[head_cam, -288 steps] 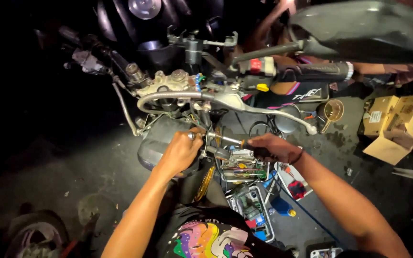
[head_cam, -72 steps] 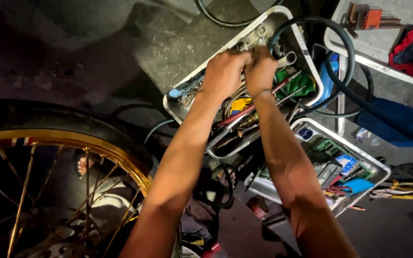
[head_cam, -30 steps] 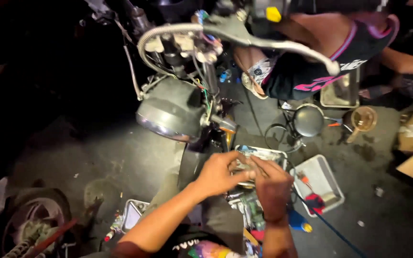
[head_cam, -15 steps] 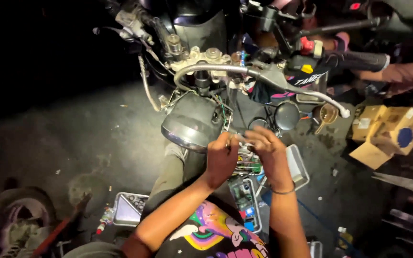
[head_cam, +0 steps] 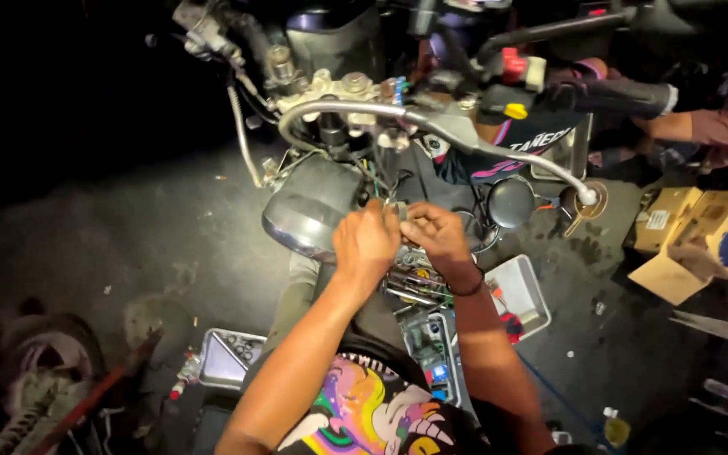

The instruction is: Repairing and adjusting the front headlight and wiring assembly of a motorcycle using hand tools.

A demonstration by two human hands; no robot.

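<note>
Nearest, a bright multicoloured shirt print (head_cam: 372, 413) at the bottom edge. Just above, open tool trays (head_cam: 431, 341) crowded with small tools, a white tray (head_cam: 522, 291) to the right, a metal tin (head_cam: 227, 355) on the concrete floor (head_cam: 128, 244) to the left. Higher, left hand (head_cam: 366, 244) and right hand (head_cam: 436, 236) side by side, fingers curled together around a bundle of wires (head_cam: 389, 190) beside the chrome headlight shell (head_cam: 309, 211); grip hidden, cannot tell whether clamped. Beyond, curved chrome handlebar (head_cam: 398, 114), black grip (head_cam: 612, 94). Far right, cardboard boxes (head_cam: 701, 240).
</note>
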